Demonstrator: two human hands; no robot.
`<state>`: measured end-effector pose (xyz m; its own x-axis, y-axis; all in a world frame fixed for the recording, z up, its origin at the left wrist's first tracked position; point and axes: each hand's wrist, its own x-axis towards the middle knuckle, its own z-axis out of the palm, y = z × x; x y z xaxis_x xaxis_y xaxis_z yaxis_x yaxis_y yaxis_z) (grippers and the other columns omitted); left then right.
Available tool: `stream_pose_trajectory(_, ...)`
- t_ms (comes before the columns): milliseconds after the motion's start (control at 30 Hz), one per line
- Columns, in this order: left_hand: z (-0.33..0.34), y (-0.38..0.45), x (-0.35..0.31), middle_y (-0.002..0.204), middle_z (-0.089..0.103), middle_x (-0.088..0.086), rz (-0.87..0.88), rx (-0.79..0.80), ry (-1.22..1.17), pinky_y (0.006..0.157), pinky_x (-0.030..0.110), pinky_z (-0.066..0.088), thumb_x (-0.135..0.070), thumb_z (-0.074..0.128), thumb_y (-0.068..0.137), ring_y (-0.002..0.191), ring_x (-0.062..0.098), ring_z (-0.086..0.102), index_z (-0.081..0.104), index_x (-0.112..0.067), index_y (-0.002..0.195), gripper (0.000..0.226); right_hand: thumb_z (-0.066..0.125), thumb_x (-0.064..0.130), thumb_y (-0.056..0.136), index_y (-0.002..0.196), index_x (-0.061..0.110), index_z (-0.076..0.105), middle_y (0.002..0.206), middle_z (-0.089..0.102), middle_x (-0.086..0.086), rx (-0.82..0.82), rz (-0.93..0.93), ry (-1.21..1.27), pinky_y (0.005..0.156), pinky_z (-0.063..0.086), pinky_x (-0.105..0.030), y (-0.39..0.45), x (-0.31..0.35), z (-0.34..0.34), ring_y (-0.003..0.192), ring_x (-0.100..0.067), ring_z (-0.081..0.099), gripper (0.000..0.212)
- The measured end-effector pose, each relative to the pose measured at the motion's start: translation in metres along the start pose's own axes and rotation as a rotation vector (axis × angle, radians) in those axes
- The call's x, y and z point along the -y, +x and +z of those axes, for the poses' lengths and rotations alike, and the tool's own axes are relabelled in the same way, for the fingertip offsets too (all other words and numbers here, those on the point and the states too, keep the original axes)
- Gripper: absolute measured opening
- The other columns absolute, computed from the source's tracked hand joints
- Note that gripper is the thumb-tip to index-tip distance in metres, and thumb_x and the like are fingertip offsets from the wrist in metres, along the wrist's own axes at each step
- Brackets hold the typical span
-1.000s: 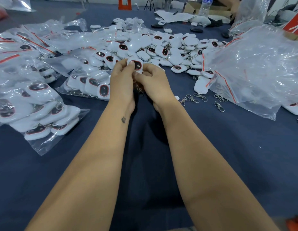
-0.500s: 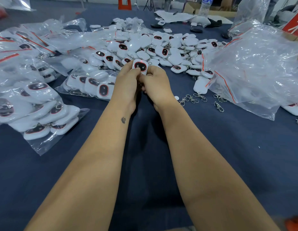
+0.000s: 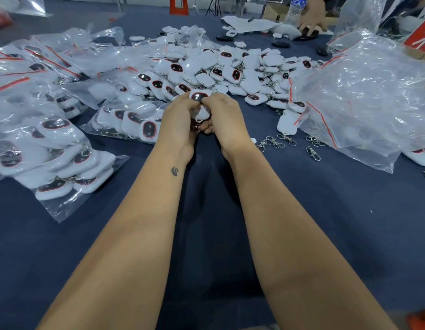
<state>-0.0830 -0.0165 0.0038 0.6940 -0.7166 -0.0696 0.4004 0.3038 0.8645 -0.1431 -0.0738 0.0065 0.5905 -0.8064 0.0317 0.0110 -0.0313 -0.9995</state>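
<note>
Between the two hands, a fob (image 3: 200, 96) is being gripped from both sides: the left hand (image 3: 178, 117) and the right hand (image 3: 224, 115) are both being curled round it, fingertips meeting on its white body. Its long axis is being held pointing away from the person, dark face up, far end toward the pile (image 3: 230, 70) just beyond the knuckles. A clasp (image 3: 196, 126) is being dangled at the near end, under the thumbs; whether it is hooked on cannot be told. Neither hand is being held nearer, the fob being centred between them. Loose clasps (image 3: 275, 141) are lying just right of the right wrist, with only cloth (image 3: 325, 222) between. Bagged fobs (image 3: 130, 120) are being crowded against the left hand's outer side, and a large bag (image 3: 361, 98) is lying well off to the right.
</note>
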Motion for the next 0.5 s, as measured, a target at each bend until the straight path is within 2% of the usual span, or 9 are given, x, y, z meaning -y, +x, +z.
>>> stream_pose_trajectory(267, -0.0004, -0.0034, -0.0016, 0.06, 0.062, 0.001, -0.018, 0.005, -0.044, 0.047, 0.021, 0.043, -0.004, 0.047, 0.093, 0.05, 0.011, 0.056, 0.062, -0.009, 0.08, 0.021, 0.049, 0.011, 0.094, 0.069, 0.014, 0.048, 0.076, 0.053, -0.008, -0.025, -0.037, -0.037, 0.044, 0.039, -0.016, -0.0006, -0.0018, -0.0004, 0.06, -0.016, 0.044, 0.025)
stream_pose_trajectory(400, 0.0001, -0.0017, -0.0017, 0.06, 0.062, 0.002, -0.017, -0.01, -0.032, 0.046, 0.022, 0.04, -0.005, 0.046, 0.096, 0.051, 0.014, 0.053, 0.06, -0.007, 0.082, 0.019, 0.051, 0.014, 0.092, 0.067, 0.017, 0.051, 0.067, 0.056, -0.001, -0.018, -0.014, -0.009, 0.049, 0.04, -0.022, -0.0002, 0.0001, -0.0006, 0.047, -0.011, 0.046, 0.025)
stream_pose_trajectory(500, -0.0001, -0.0006, 0.0004, 0.061, 0.061, 0.002, 0.035, -0.019, 0.012, 0.047, 0.022, 0.039, -0.002, 0.045, 0.097, 0.055, 0.016, 0.052, 0.061, -0.008, 0.082, 0.023, 0.052, 0.013, 0.091, 0.072, 0.014, 0.05, 0.069, 0.056, -0.005, -0.007, -0.006, -0.006, 0.051, 0.039, -0.024, 0.0001, 0.0001, 0.0, 0.046, -0.012, 0.047, 0.019)
